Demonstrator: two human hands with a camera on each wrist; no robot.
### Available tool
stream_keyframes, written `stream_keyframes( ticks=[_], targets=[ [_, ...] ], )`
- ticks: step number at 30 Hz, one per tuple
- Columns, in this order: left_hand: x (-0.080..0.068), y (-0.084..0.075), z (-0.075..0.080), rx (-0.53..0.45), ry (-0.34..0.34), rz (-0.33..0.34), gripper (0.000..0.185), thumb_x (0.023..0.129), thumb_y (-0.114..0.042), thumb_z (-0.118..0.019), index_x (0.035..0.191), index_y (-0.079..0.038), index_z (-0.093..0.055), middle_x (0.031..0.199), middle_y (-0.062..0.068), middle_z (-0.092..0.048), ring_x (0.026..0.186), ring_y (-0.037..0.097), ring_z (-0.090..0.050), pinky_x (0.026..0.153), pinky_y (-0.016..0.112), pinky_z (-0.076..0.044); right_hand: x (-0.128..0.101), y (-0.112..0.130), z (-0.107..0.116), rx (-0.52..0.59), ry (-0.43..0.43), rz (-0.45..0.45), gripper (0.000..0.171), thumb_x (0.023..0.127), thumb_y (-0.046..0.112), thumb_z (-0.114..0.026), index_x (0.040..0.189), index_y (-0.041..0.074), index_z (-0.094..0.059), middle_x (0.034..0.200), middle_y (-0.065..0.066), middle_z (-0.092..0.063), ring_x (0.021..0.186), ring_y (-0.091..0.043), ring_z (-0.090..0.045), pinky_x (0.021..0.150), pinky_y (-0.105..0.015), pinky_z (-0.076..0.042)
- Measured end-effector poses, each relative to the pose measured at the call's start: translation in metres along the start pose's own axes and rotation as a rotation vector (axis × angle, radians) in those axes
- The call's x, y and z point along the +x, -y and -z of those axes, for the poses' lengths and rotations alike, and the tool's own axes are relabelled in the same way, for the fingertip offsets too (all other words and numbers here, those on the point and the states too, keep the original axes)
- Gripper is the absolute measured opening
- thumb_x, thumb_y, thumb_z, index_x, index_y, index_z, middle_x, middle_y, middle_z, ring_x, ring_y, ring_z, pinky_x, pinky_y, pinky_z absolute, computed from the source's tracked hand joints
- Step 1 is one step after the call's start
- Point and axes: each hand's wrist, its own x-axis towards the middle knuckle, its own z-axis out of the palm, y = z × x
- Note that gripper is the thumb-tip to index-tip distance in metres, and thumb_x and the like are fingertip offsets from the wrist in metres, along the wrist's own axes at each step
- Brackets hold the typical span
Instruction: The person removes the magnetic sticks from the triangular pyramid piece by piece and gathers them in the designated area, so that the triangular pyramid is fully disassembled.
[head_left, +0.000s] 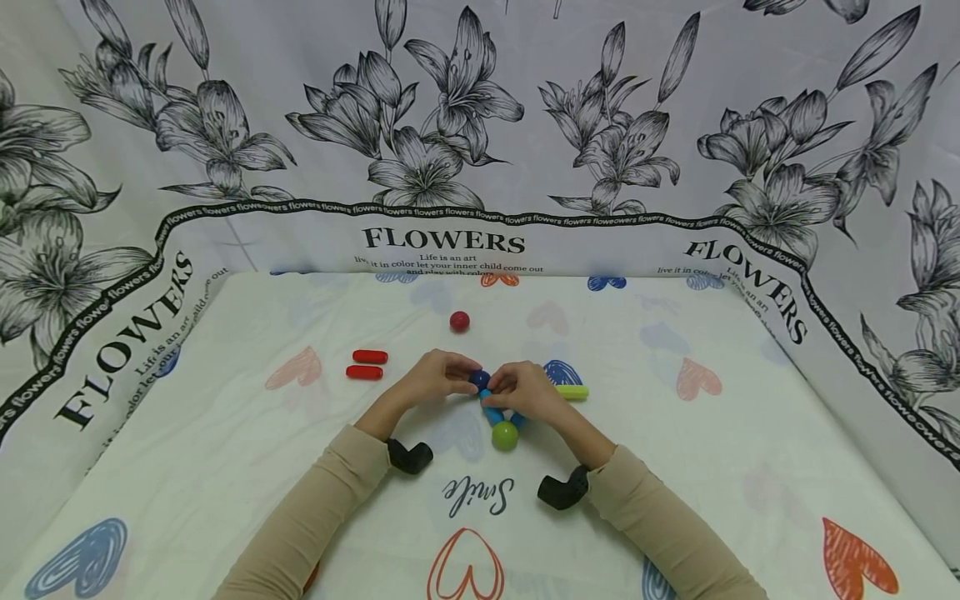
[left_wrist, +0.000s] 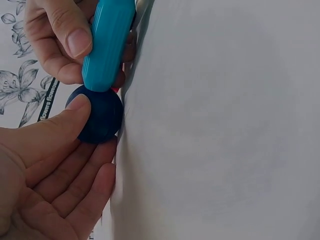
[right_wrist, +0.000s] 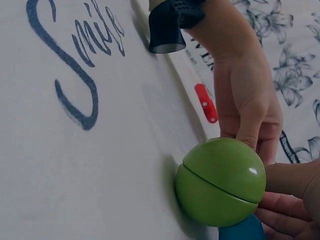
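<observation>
Thumb and fingers of my left hand point(head_left: 437, 375) pinch a dark blue ball point(left_wrist: 102, 120). My right hand point(head_left: 527, 390) grips a light blue rod point(left_wrist: 107, 45), whose end meets the ball. At the rod's near end sits a green ball point(head_left: 505, 436), large in the right wrist view with a seam around it. A second blue rod point(head_left: 517, 420) slants up from the green ball, partly hidden beneath the right hand. Just beyond that hand a yellow-green rod point(head_left: 573, 392) lies on the cloth, its left end covered in the head view.
Two red rods point(head_left: 364, 372) lie side by side left of the hands. Farther back is a red ball point(head_left: 460, 322). Black wrist cameras point(head_left: 410, 457) sit at both sleeve cuffs. A flower-printed curtain point(head_left: 450, 125) stands behind the heart-printed cloth point(head_left: 637, 533).
</observation>
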Motion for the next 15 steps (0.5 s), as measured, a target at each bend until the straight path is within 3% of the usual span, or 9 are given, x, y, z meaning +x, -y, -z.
stream_keyframes(
  ticks=[15],
  targets=[
    [-0.0008, -0.0007, 0.0000, 0.018, -0.028, -0.004, 0.036, 0.088, -0.011, -0.069, 0.122, -0.001, -0.064, 0.115, 0.017, -0.071, 0.106, 0.025, -0.069, 0.098, 0.036, -0.054, 0.0012, -0.0024, -0.0013, 0.010, 0.013, -0.004, 0.021, 0.082, 0.017, -0.076, 0.097, 0.004, -0.070, 0.093, -0.011, -0.074, 0.075, -0.008, -0.065, 0.072, -0.021, -0.055]
  ],
)
